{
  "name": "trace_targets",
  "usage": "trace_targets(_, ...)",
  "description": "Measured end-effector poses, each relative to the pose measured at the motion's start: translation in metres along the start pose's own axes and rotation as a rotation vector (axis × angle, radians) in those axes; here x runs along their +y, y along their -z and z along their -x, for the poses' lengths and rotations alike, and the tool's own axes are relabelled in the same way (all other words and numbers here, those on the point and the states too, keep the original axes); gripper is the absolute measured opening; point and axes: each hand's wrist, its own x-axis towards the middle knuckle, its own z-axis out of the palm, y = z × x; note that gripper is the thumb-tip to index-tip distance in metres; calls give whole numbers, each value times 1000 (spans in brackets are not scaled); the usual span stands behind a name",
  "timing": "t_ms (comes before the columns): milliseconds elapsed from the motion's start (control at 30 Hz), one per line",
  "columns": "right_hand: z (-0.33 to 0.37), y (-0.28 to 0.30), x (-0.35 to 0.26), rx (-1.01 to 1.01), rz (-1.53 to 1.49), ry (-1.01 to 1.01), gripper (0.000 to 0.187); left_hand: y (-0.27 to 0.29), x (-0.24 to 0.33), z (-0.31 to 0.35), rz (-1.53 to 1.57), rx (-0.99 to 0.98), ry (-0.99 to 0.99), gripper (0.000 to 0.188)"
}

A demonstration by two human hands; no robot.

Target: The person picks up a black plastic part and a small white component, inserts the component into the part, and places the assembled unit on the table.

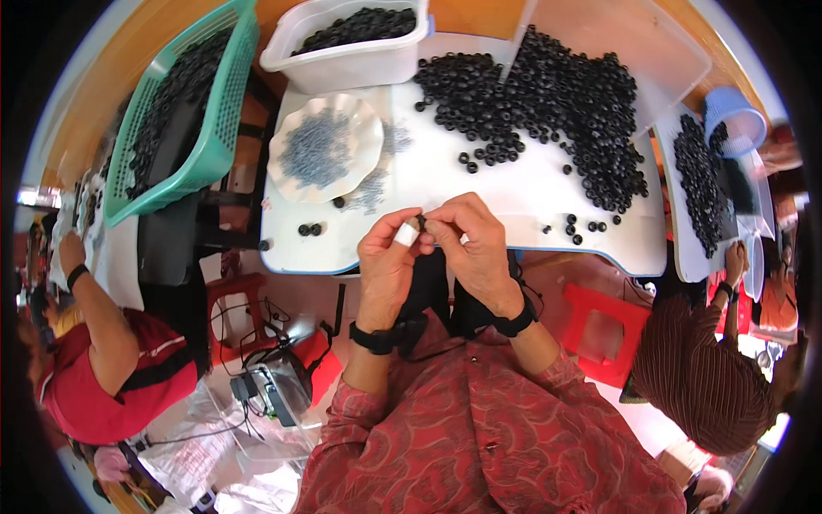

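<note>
Over the table's near edge, my left hand [387, 259] and my right hand [476, 247] meet fingertip to fingertip. Between them is a small black part [419, 222], mostly hidden; both hands are closed in a pinch on it. A small white piece [407, 234] shows at my left thumb; whether it is a wrap or a held thing, I cannot tell. Beyond my left hand stands a white scalloped plate [370, 154] of thin grey-blue pins [317, 150], with more pins spilled beside it. A big heap of black ring-shaped parts [591, 120] lies ahead of my right hand.
A white tub [342, 75] of black parts stands at the back left, a green basket [224, 141] farther left. A clear plastic bin [634, 51] leans over the heap. Loose rings [576, 230] lie near the front edge. Other people work at both sides.
</note>
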Motion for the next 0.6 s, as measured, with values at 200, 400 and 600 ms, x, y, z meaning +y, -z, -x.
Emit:
trace_targets(200,4,17,1,-129,-283,-218,3,5,5,4,-103,-112,48,20)
trace_targets(400,1,29,1,-228,-628,-499,7,3,10,5,-198,-171,160,22)
trace_targets(600,-1,34,-3,-248,-595,-557,5,1,8,3,-193,-197,180,22)
